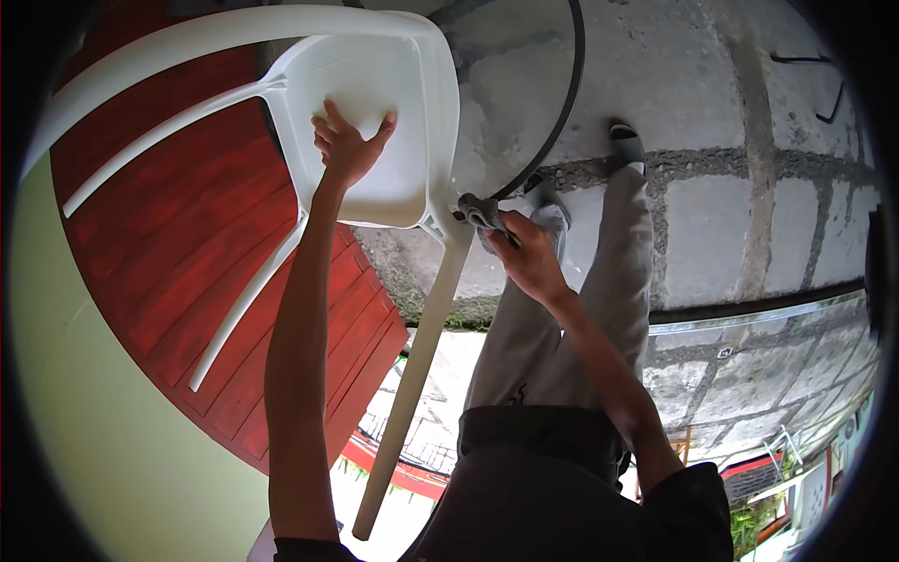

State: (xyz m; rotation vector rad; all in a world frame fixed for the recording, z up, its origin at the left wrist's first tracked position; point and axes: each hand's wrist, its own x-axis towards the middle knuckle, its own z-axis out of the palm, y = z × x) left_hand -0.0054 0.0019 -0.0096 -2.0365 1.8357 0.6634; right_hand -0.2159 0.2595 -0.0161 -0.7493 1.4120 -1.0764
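Note:
A white plastic chair is tipped on its side in front of me, its slim legs pointing left and down. My left hand rests with spread fingers against the chair's broad white panel; I cannot tell if this is the seat's top or underside. In my right hand is a bunched dark grey cloth, gripped by closed fingers. The cloth is close to the joint where one long chair leg meets the frame; whether it touches is unclear.
Red wooden boards lie behind the chair at the left, beside a pale wall. A black hose curves over the grey paved floor. My legs and dark shoes stand right of the chair.

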